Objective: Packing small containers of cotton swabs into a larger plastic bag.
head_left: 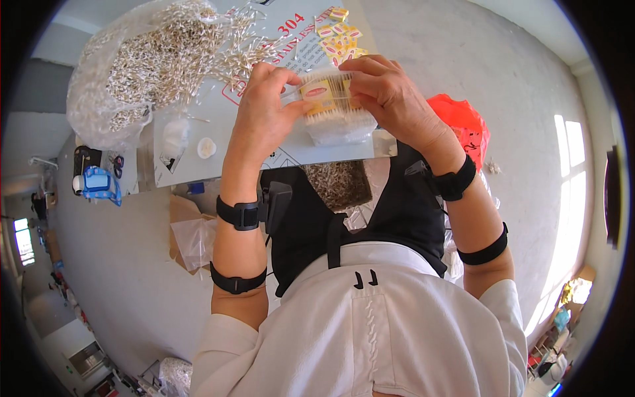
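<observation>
My left hand (pixel 263 116) and my right hand (pixel 399 99) come together over the near part of the table. Between them is a clear pack of cotton swabs (pixel 323 109) with yellow label cards showing through. Thumb and index finger of the left hand close on its left edge. The right hand's fingers curl over its upper right corner, partly hiding it. Under the pack lies a pile of clear plastic bags (pixel 340 130) at the table edge. Beyond the hands several small yellow label cards (pixel 340 43) are scattered.
A large open plastic bag (pixel 92 112) spills loose cotton swabs (pixel 175 56) across the table's left. Near it are a small white round lid (pixel 206 147) and blue-and-white object (pixel 99 182). A red bag (pixel 463 122) stands right; a box of swabs (pixel 337 182) sits between my legs.
</observation>
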